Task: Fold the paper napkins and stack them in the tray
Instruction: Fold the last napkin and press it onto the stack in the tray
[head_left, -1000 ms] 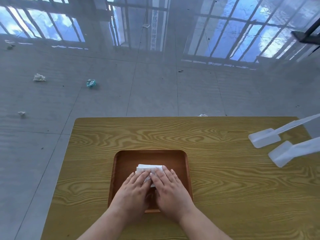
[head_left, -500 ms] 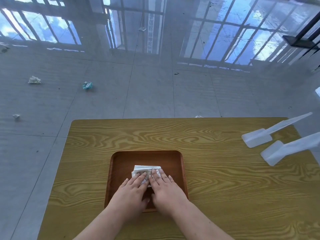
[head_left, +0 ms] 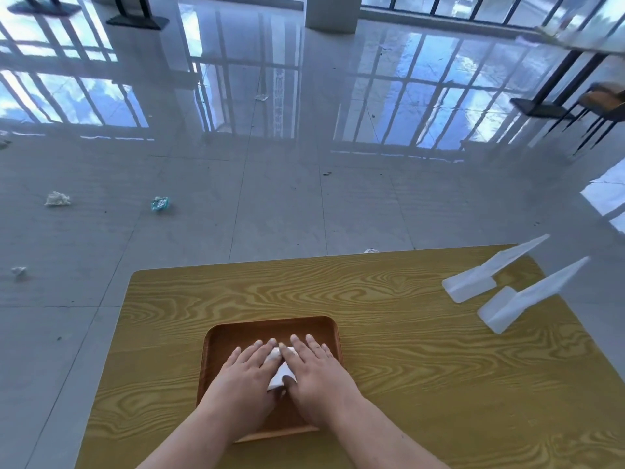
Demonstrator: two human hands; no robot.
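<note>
Our left hand (head_left: pixel 244 377) and right hand (head_left: pixel 318 374), fingers straight, press folded napkin (head_left: pixel 277 373) flat inside tray (head_left: pixel 236 336) on bench (head_left: pixel 422 367). We judge this napkin folded and placed; stack beneath hidden, remainder unclear.

Overall bright. Daylight enters from the windows (head_left: pixel 422 2) at the far end; I see it mirrored as blue-white glare across the glossy floor (head_left: pixel 270 204). The table (head_left: pixel 406 367) is lit softly and evenly, with faint shadows inside the tray (head_left: pixel 230 336). Wide-angle distortion bows the table's edges; the upper right corner looks smeared to me.
</note>
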